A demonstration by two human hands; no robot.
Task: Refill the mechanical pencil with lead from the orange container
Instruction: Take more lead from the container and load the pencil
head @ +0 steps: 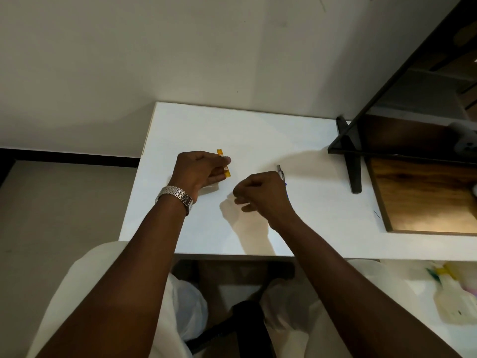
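My left hand [198, 170], with a metal watch on the wrist, grips a small orange lead container [224, 163] between thumb and fingers just above the white table [258, 133]. The container's two ends stick out past my fingers. My right hand [260, 195] hovers to the right with fingers curled; whether anything thin is pinched in it is too small to tell. The mechanical pencil [281, 174] lies on the table just behind my right hand, its metal end pointing away from me, its lower part hidden by the hand.
A dark-framed mirror or panel [387, 104] leans at the right, with a black stand foot [352, 161] on the table. A wooden board [423, 197] lies at the table's right edge. The table's left edge is near my left hand. Plastic bottles [454, 298] stand lower right.
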